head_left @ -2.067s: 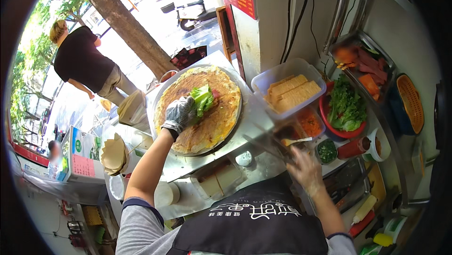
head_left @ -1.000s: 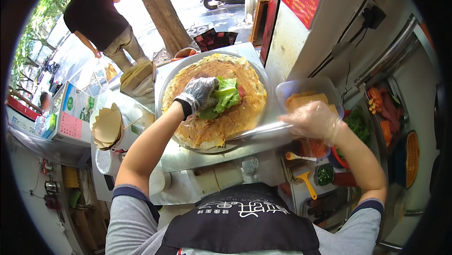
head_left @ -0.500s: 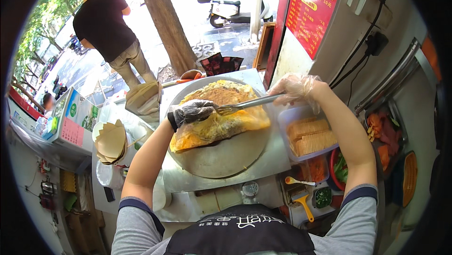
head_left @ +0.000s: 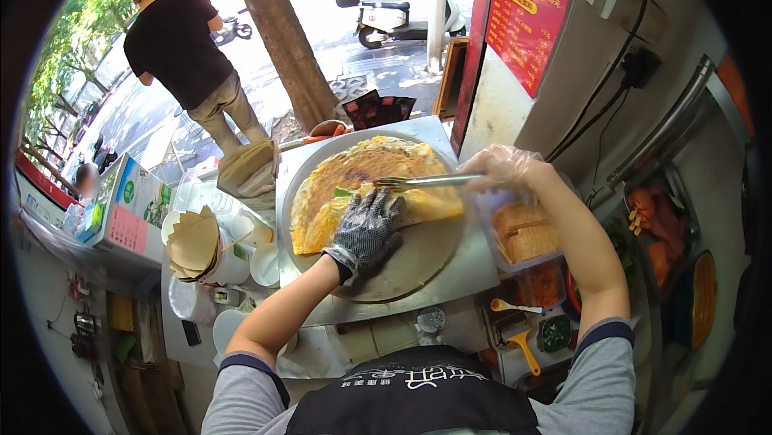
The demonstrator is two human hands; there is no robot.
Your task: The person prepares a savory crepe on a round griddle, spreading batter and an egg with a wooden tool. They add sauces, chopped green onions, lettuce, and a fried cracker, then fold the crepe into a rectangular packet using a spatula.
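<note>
A browned egg crepe (head_left: pixel 338 174) lies on a round griddle (head_left: pixel 418 262), its near side folded over into a yellow flap. My left hand (head_left: pixel 368 230), in a dark mesh glove under clear plastic, lies on the near fold with fingers stretched forward. A bit of green leaf (head_left: pixel 344 192) peeks out by its fingertips. In a clear plastic glove, my right hand (head_left: pixel 503 170) is closed around metal tongs (head_left: pixel 434 181) at the griddle's right. Their tip rests over the crepe, just beyond my left fingers.
Right of the griddle stand a tub of flat crackers (head_left: pixel 523 230), a tub of orange shreds (head_left: pixel 540 284) and a yellow-handled brush (head_left: pixel 524 352). Paper bags (head_left: pixel 193 246) and white cups are at left. A person in black (head_left: pixel 173 49) stands outside beyond the counter, near a tree trunk (head_left: pixel 281 33).
My left hand has come back toward me and turned from curled to stretched out on the fold. The near flap now lies farther from me. The tongs are held more level.
</note>
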